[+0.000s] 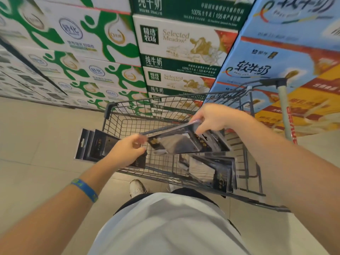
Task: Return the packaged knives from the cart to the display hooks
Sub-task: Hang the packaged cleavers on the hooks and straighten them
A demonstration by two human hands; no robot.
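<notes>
Right hand (pixel 215 118) curls its fingers over the right end of a packaged knife (pixel 176 142), a flat black card under a clear blister, and holds it above the cart (pixel 147 102). Left hand (pixel 127 151) pinches the left end of the same package between thumb and fingertips. The package spans from one hand to the other, tilted with its right end higher. It hangs over the middle of the wire basket, clear of the basket's bottom.

Under the left hand a stack of packages (pixel 92 148), black cards with hang slots at their left ends, sticks out past the cart's left rim. The hand covers the stack's right end, and how the stack is gripped cannot be made out. Further loose packages (pixel 217 172) lie inside the cart towards its near right corner, leaning on one another.

A blue wristband (pixel 85 189) circles the left wrist. The cart's handle (pixel 286 111), pale green with red lettering, stands at the cart's right end. Beyond the cart rises a wall of milk cartons (pixel 174 43): green and white on the left, dark green marked "Selected Meadow" in the middle, blue on the right. The floor (pixel 36 135) is beige tile. A white shoe (pixel 137 187) shows below the cart's near rim.
</notes>
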